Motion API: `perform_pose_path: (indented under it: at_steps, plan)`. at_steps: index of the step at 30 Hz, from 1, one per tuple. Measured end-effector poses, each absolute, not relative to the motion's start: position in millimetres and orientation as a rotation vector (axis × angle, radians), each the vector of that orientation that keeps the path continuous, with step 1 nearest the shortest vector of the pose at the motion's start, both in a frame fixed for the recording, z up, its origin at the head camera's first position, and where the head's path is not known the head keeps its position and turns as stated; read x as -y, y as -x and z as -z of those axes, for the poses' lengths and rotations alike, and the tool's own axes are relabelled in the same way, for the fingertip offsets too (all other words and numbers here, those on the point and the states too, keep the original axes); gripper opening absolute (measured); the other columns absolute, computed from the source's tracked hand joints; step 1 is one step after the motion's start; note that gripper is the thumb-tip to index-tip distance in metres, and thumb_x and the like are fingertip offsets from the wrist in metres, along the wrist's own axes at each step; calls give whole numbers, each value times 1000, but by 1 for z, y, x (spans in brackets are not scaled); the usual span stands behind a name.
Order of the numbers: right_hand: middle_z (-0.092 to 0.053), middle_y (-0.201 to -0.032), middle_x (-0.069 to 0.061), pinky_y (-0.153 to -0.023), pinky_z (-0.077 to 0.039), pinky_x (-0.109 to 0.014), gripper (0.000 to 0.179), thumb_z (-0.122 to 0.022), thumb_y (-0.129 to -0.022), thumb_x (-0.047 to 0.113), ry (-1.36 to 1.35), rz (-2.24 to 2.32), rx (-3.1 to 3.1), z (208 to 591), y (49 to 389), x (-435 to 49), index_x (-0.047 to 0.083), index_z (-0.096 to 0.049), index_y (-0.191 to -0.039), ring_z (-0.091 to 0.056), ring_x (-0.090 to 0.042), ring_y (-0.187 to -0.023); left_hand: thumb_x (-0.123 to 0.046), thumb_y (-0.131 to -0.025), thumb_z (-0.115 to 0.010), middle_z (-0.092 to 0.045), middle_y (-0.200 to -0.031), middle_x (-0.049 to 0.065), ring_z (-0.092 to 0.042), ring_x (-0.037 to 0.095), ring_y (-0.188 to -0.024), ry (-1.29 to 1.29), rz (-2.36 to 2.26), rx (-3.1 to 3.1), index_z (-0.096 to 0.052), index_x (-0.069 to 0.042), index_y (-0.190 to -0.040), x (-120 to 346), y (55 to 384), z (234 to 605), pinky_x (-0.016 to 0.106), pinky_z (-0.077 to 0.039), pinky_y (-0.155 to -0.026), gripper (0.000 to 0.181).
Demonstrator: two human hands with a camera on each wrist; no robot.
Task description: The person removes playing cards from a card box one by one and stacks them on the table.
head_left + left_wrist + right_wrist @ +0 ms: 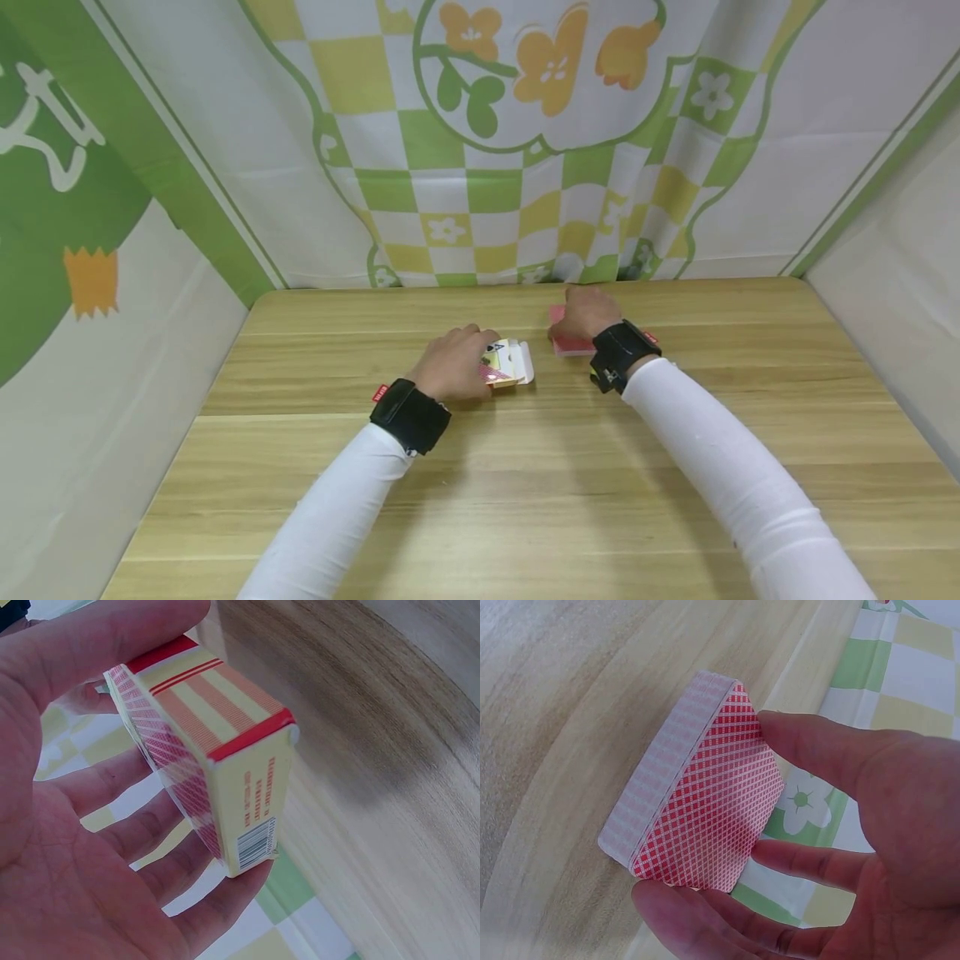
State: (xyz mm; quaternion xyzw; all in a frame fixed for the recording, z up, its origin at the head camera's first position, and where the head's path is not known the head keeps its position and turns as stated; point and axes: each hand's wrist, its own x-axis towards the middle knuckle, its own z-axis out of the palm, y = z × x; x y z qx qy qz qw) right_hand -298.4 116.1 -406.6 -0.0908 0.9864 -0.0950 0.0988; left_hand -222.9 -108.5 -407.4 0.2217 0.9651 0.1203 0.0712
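Observation:
My left hand (453, 363) grips a small playing-card box (513, 363), with thumb on one side and fingers on the other. Its lid flap hangs out toward the right, and an ace shows on its upper face. In the left wrist view the card box (244, 761) turns its striped side and a barcode to the camera. Further right, my right hand (589, 313) holds a squared deck of red-backed playing cards (572, 346) by its edges. The right wrist view shows thumb and fingertips at opposite edges of the deck (712, 787), its checked back facing up.
Both hands work over the far half of a wooden table (517, 492). A green, yellow and white patterned cloth (480, 200) hangs right behind its back edge. Pale panels (150, 350) with green borders stand at the sides. Black straps (411, 417) circle both wrists.

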Motion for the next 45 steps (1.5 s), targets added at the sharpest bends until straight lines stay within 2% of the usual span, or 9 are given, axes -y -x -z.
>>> perform_pose_path:
  at_steps: [7,22,35,45]
  plan:
    - [-59,-110,-17,-74,-46,-43,63,-69,-72,46,253,277,-2900,406,298,-116,2,-54,-114,-56,-34,-98,-26,-59,-77,-54,-107,2,-50,18,-93,-665,-354,-2904,-51,-16,-128,108,223,409,36,-43,-75,75]
    - [-59,-102,-13,-70,-45,-42,55,-69,-70,45,230,281,-2902,406,298,-116,6,-56,-106,-56,-31,-93,-25,-60,-77,-54,-109,3,-50,18,-94,-649,-358,-2894,-50,-15,-129,107,222,406,37,-43,-77,75]
    - [-59,-105,-16,-71,-45,-42,62,-68,-70,51,223,290,-2909,407,295,-119,4,-55,-109,-56,-33,-95,-26,-60,-76,-54,-109,3,-50,19,-94,-665,-352,-2902,-50,-16,-129,107,221,407,37,-43,-75,75]
    - [-58,-92,-11,-64,-43,-39,57,-69,-69,54,179,295,-2934,407,293,-124,7,-54,-98,-55,-28,-83,-26,-58,-76,-54,-105,2,-51,18,-91,-689,-356,-2913,-51,-15,-128,105,221,406,36,-44,-72,75]
